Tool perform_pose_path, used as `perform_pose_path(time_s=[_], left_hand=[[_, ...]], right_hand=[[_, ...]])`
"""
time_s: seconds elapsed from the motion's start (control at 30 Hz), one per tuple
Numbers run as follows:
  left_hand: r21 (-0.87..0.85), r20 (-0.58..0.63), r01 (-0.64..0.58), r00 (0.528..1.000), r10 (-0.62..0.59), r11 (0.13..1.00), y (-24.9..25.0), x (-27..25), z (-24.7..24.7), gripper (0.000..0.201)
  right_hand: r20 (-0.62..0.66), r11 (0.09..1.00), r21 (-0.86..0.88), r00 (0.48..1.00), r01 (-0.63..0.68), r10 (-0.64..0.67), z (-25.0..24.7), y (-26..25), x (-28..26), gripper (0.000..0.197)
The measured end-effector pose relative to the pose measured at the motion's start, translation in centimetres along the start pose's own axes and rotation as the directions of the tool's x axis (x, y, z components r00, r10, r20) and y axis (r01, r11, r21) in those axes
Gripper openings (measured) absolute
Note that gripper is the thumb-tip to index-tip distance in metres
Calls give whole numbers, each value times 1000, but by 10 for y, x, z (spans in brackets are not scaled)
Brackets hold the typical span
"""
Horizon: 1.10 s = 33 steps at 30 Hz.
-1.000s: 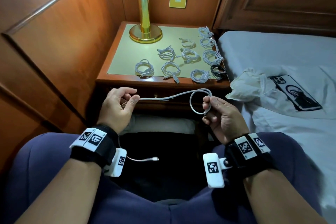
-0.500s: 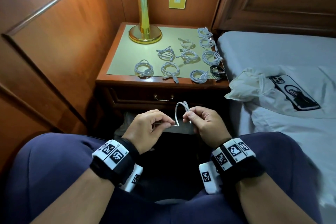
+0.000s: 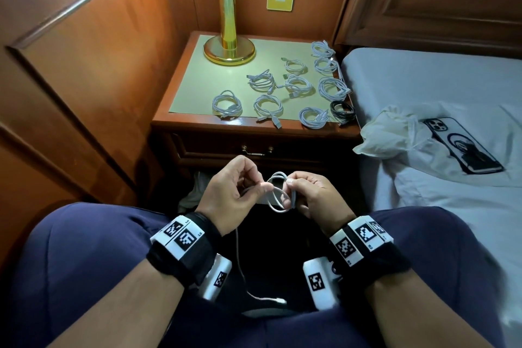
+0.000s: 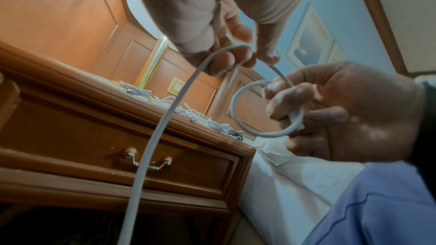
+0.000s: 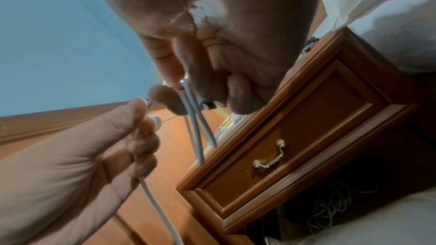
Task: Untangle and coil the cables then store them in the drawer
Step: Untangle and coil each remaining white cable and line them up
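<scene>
A white cable (image 3: 278, 196) is half coiled between my hands, above my lap. My right hand (image 3: 310, 195) pinches the small loops (image 4: 250, 111) between thumb and fingers. My left hand (image 3: 234, 192) pinches the cable's free length (image 4: 165, 118), which runs down under my wrist to a plug (image 3: 278, 300) hanging between my knees. Several coiled white cables (image 3: 268, 106) and one black coil (image 3: 342, 109) lie on the nightstand top (image 3: 195, 87). The drawer (image 3: 255, 150) under it is closed, with a brass handle (image 5: 269, 156).
A brass lamp base (image 3: 229, 49) stands at the nightstand's back left. The bed (image 3: 423, 87) on the right carries a white plastic bag (image 3: 389, 133) and a phone (image 3: 463, 144). Loose tangled cables (image 5: 337, 198) lie in the dark space under the drawer. A wooden wall panel closes the left.
My hands have drawn together and come down towards my lap. The cable, stretched wide with one loop a second ago, now makes more than one small loop in my right hand.
</scene>
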<state>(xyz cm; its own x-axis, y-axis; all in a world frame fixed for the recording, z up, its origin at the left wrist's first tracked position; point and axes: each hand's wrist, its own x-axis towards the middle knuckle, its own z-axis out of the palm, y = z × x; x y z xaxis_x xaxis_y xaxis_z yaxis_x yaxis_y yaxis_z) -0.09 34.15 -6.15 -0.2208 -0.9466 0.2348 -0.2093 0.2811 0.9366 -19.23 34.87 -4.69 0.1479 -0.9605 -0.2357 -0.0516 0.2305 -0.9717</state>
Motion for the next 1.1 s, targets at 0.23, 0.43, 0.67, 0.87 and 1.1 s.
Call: perform_pose_path(time_s=[0.23, 0.43, 0.67, 0.87, 1.1], left_hand=[[265, 52, -200, 980, 194, 943, -1, 4, -5, 11], [341, 8, -217, 974, 227, 915, -4, 7, -9, 8], [137, -18, -74, 997, 78, 988, -7, 4, -1, 14], [130, -88, 30, 996, -19, 991, -12, 6, -2, 13], [-259, -74, 350, 922, -380, 900, -3, 2, 8, 17]], right_hand=[[98, 996, -21, 991, -88, 90, 7, -3, -3, 27], [127, 994, -27, 986, -104, 106, 8, -9, -4, 31], [143, 991, 80, 985, -110, 98, 0, 2, -1, 25], [176, 985, 140, 982, -97, 72, 0, 4, 0, 23], [144, 981, 193, 990, -23, -5, 4, 9, 0, 24]])
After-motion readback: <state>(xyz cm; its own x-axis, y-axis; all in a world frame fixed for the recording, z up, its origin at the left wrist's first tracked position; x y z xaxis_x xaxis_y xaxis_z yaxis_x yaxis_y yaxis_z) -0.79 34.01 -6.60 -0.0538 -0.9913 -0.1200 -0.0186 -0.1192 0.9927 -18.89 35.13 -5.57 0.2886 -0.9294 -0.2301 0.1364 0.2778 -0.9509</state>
